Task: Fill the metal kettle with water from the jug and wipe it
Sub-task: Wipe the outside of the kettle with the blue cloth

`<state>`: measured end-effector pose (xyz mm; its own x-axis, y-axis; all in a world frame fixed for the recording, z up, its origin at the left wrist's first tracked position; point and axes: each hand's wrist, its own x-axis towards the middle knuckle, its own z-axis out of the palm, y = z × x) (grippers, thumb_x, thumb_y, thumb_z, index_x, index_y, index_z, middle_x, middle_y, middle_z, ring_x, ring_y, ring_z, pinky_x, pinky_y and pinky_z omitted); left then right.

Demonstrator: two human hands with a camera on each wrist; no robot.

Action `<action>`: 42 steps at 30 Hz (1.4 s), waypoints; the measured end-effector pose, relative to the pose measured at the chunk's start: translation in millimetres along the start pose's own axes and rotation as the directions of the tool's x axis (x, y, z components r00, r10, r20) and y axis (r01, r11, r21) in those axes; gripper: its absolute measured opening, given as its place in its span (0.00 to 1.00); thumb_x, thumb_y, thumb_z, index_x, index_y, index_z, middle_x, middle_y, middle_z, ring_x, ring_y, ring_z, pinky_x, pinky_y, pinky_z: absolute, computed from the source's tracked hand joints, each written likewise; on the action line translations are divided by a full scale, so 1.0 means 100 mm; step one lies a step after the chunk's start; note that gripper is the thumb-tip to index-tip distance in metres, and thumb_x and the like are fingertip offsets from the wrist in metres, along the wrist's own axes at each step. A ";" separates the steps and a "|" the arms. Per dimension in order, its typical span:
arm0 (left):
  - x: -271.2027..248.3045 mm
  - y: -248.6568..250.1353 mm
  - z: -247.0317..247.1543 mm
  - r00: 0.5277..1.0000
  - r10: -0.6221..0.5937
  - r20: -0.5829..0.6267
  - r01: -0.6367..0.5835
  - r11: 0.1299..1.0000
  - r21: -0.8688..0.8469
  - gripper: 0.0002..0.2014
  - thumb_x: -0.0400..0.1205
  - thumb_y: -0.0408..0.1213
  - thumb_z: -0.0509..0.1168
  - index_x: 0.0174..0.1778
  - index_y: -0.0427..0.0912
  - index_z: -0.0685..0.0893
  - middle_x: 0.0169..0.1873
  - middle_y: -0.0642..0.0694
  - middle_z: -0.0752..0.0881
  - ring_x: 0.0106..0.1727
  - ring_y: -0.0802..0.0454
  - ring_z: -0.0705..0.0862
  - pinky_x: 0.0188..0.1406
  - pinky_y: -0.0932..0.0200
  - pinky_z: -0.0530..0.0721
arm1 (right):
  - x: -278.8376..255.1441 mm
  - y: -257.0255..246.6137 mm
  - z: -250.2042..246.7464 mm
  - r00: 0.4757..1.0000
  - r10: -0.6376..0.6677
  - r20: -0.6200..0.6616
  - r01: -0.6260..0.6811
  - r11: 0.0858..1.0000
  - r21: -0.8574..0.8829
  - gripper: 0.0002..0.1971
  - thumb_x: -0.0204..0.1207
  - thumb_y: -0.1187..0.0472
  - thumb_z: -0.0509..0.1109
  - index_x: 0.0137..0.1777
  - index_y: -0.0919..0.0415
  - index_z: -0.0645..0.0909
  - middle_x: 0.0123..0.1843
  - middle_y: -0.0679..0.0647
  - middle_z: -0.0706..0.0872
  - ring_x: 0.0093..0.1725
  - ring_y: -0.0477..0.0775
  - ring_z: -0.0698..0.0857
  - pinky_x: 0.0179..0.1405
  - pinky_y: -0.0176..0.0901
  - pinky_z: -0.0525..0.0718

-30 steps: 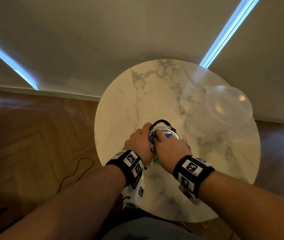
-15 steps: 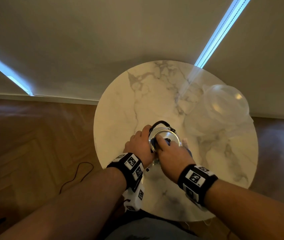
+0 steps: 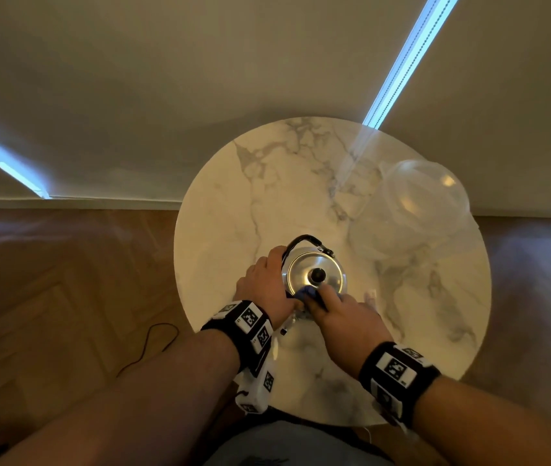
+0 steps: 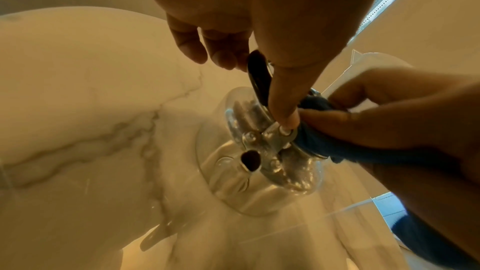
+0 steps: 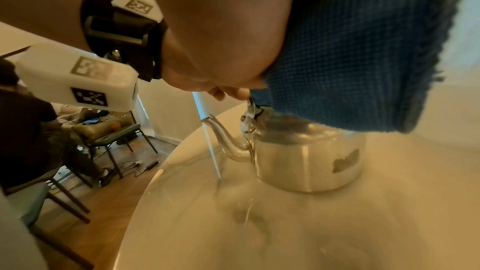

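The right hand (image 3: 344,314) had its fingers curled round a bunched blue cloth (image 3: 307,292), pinching it and pressing it against the near rim of the kettle (image 3: 314,274), just by the lid edge. In the right wrist view the cloth (image 5: 363,59) hung down from the palm and draped over the kettle's (image 5: 309,161) shoulder. The left hand (image 3: 267,280) lay against the kettle's left side; in the left wrist view its thumb (image 4: 283,98) pressed down on the metal bracket of the handle (image 4: 255,75), while the other fingers (image 4: 205,48) hung loosely curled and a little apart, beside the handle. Whether those fingers touched the kettle could not be told.

The kettle stood upright on the round marble table (image 3: 233,203), near its front middle, with the lid on and a dark knob (image 3: 317,274) at the centre. Its black handle (image 3: 301,242) was folded back toward the far side. The spout (image 5: 223,132) pointed toward the person, to the left in the right wrist view.

A clear jug (image 3: 411,203) stood at the far right of the table, well apart from the kettle. A black cable (image 3: 153,344) lay on the wooden floor to the left. Chairs (image 5: 114,137) showed in the room behind.
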<state>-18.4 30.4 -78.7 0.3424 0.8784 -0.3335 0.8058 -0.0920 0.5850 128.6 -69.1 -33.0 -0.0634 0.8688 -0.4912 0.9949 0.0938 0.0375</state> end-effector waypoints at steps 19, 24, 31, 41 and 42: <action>-0.10 0.15 -0.04 0.997 0.070 -0.024 -0.072 0.989 -0.131 0.39 0.69 0.43 0.76 0.73 0.62 0.63 0.62 0.51 0.83 0.57 0.48 0.86 0.53 0.44 0.89 | -0.09 0.22 0.11 0.979 0.204 -0.019 -0.193 0.950 0.244 0.39 0.80 0.66 0.60 0.86 0.34 0.54 0.74 0.51 0.71 0.56 0.60 0.84 0.44 0.44 0.76; -0.07 0.31 -0.12 0.997 0.075 -0.024 -0.078 0.990 -0.121 0.24 0.82 0.52 0.69 0.71 0.58 0.69 0.38 0.55 0.84 0.37 0.55 0.86 0.33 0.57 0.78 | 0.00 0.25 0.24 0.973 0.226 -0.056 -0.192 0.917 0.350 0.35 0.82 0.65 0.61 0.85 0.37 0.58 0.70 0.51 0.72 0.48 0.55 0.80 0.41 0.42 0.76; -0.06 0.63 -0.24 0.999 0.043 -0.020 -0.042 0.995 0.087 0.14 0.83 0.55 0.65 0.50 0.48 0.84 0.34 0.51 0.86 0.38 0.45 0.87 0.39 0.50 0.86 | 0.03 0.45 0.43 0.984 0.143 -0.103 -0.077 0.873 0.481 0.37 0.79 0.64 0.62 0.84 0.34 0.59 0.74 0.50 0.71 0.52 0.60 0.84 0.42 0.42 0.76; -0.34 0.78 -0.03 0.985 -0.160 -0.059 0.148 0.975 -0.164 0.18 0.72 0.61 0.65 0.43 0.50 0.80 0.32 0.47 0.87 0.32 0.45 0.90 0.36 0.39 0.91 | 0.08 0.94 0.62 0.987 0.084 -0.134 0.024 0.757 0.653 0.31 0.83 0.62 0.57 0.84 0.37 0.63 0.71 0.49 0.74 0.52 0.56 0.81 0.48 0.39 0.73; -0.36 0.79 -0.03 0.982 -0.178 -0.067 0.165 0.972 -0.165 0.17 0.75 0.58 0.67 0.50 0.50 0.80 0.34 0.48 0.88 0.33 0.46 0.91 0.39 0.40 0.91 | 0.09 0.99 0.62 0.986 0.096 -0.135 0.019 0.743 0.669 0.30 0.84 0.61 0.57 0.84 0.38 0.63 0.72 0.50 0.74 0.53 0.56 0.81 0.48 0.38 0.72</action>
<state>31.8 -7.3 -18.1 0.1608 0.9100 -0.3822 0.7605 0.1326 0.6357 231.3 -82.4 -87.9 0.0225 0.9315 -0.3630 0.7906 -0.2388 -0.5639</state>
